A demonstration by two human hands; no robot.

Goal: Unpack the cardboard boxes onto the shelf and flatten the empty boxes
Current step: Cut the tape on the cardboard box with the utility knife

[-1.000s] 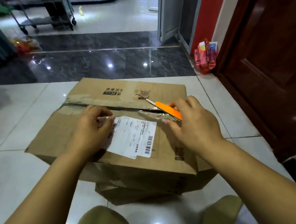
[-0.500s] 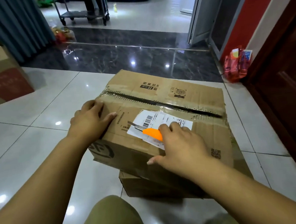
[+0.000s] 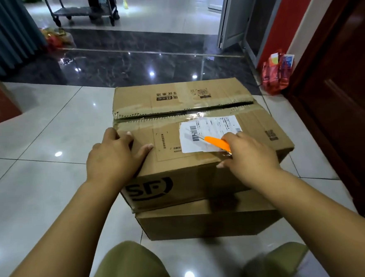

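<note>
- Brown cardboard box with a black "SF" mark [image 3: 200, 158] sits on top of a second plain brown cardboard box [image 3: 204, 221], and both rest on the floor in front of the person's knees.
- Shiny pale grey floor tiles [image 3: 39, 170] lie under the boxes; farther off the floor turns to dark glossy stone with white veins [image 3: 129, 64].
- A dark red-brown wooden door [image 3: 346, 83] stands on the right, with a red crinkly plastic bag [image 3: 275, 75] on the floor beside it.
- Grey-blue curtains [image 3: 3, 32] hang at the far left, and a metal cart on wheels [image 3: 82, 11] stands at the back.
- The top box's flaps are shut, with a dark slit between them and shiny clear tape [image 3: 175, 117] torn along it.
- A white paper label with black bars [image 3: 209, 134] is stuck flat on the near flap.
- The left hand [image 3: 113, 156] lies flat on the box's near left corner, fingers spread.
- The right hand [image 3: 245, 153] grips an orange plastic cutter with a thin metal blade [image 3: 215, 141], its tip on the label.
</note>
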